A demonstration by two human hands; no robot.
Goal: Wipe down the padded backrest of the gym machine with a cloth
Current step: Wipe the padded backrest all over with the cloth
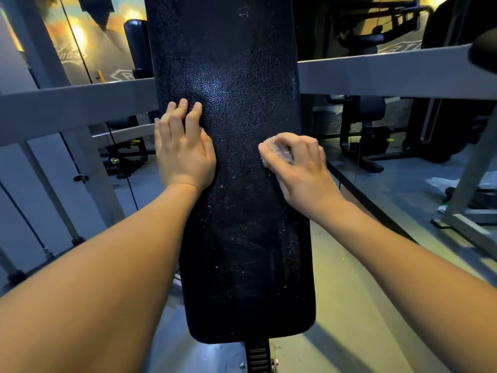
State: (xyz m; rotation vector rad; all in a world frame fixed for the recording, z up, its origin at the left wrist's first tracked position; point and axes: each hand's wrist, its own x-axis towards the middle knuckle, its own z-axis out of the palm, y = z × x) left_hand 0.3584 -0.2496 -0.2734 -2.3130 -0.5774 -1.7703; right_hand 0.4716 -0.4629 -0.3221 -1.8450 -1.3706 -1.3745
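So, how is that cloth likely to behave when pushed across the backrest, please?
Probably floppy: the cloth is bunched small under the right hand. Likely light, as one hand nearly covers it. It may drag on the grainy backrest.

Left hand (185, 154) and right hand (304, 170) are bare. The left forearm (107, 265) and right forearm (403, 251) are uncovered from wrist to lower frame edge. A skin crease marks each wrist.
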